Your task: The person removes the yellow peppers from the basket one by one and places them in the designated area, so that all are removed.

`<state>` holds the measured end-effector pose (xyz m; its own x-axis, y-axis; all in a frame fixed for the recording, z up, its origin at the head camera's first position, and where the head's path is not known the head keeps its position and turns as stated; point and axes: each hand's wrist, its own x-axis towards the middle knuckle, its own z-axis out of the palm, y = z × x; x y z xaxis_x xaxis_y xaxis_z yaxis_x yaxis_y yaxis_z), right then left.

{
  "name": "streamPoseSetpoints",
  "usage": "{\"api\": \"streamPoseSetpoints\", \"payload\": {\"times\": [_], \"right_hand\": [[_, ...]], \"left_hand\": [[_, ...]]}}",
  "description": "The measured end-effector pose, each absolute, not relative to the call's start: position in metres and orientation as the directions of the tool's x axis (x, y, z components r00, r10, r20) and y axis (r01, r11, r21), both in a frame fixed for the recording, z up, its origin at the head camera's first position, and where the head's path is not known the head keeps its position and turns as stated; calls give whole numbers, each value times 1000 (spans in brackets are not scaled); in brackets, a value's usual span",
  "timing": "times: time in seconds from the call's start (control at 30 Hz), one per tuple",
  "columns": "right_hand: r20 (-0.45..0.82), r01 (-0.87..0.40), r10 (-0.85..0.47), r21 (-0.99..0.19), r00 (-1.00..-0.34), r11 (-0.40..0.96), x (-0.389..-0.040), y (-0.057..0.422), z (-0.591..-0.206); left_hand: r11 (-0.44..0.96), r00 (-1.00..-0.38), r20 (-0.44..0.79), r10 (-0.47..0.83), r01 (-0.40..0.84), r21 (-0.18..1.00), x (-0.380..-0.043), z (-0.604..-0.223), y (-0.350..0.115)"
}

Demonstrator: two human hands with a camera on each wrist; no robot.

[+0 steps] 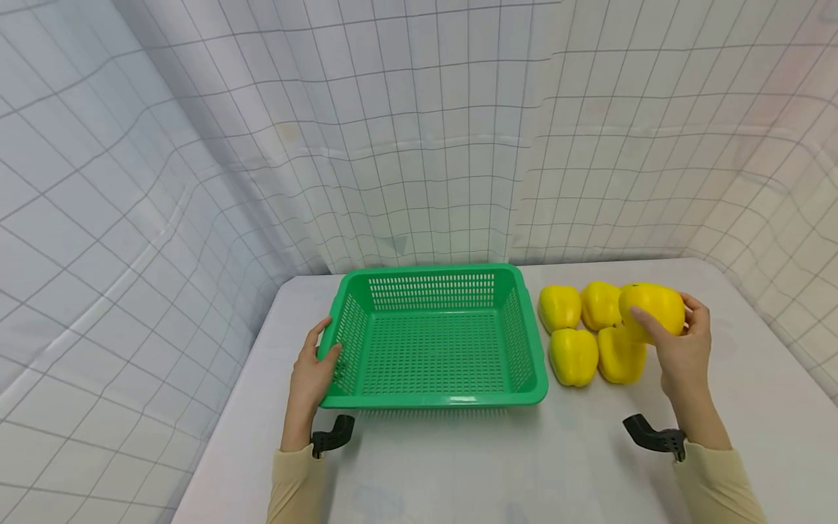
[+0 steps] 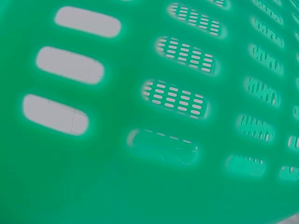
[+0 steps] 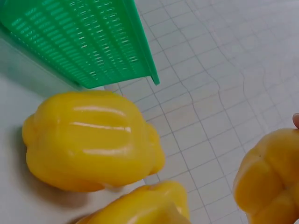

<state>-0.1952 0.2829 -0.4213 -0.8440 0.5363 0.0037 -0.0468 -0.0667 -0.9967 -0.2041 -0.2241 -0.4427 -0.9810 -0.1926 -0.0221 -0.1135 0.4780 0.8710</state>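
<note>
A green plastic basket (image 1: 432,402) with slotted walls stands on the white table, nothing inside it. My left hand (image 1: 313,375) grips its left rim, thumb on the inner side and fingers outside. The basket's slotted wall (image 2: 112,154) fills the left wrist view, and that hand is out of sight there. On the right, my right hand (image 1: 684,353) holds a yellow bell pepper (image 1: 657,309) between thumb and fingers, above the other peppers. The same held pepper (image 3: 271,179) shows at the right edge of the right wrist view, with a fingertip on it.
Several more yellow bell peppers (image 1: 573,357) sit in a cluster just right of the basket. The white table (image 1: 458,466) ends at the back against a hanging white cloth (image 1: 419,145) with a grid pattern, which also runs along both sides.
</note>
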Motion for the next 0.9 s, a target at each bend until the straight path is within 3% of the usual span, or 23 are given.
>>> {"api": "streamPoseSetpoints", "payload": {"times": [0.57,0.9], "right_hand": [[-100,91,585,-995,-805,-46,-185,319,-450],[-174,274,550,-956,-817,105,-182,330,-468]], "left_hand": [[476,-983,-23,-184,-110,873,-204,-444,-225],[486,-982,-19,-188,-110,867,-204,-442,-224]]}}
